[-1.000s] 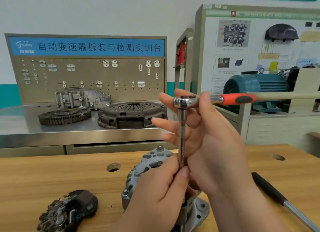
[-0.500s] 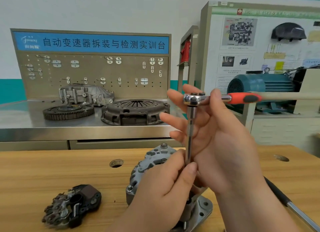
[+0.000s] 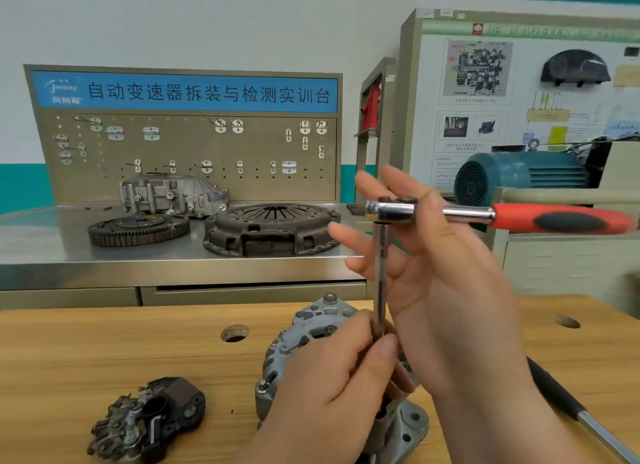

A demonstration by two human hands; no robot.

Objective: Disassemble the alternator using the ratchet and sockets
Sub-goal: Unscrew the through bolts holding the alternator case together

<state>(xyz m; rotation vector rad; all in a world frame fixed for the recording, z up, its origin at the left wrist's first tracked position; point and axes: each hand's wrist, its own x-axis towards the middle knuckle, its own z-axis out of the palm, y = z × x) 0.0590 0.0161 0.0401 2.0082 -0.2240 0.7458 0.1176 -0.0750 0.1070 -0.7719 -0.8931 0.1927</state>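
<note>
My left hand (image 3: 332, 404) pinches the bottom of the extension bar (image 3: 381, 273) between thumb and fingers, right over the alternator (image 3: 304, 339), which stands on the wooden bench (image 3: 104, 352). My right hand (image 3: 450, 290) hooks its thumb over the level ratchet (image 3: 467, 215), 4 fingers splayed nearly straight behind the bar.

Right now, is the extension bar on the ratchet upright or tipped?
Upright: the extension bar runs near vertically from the ratchet down toward the alternator, where the left hand pinches its lower end.
</note>
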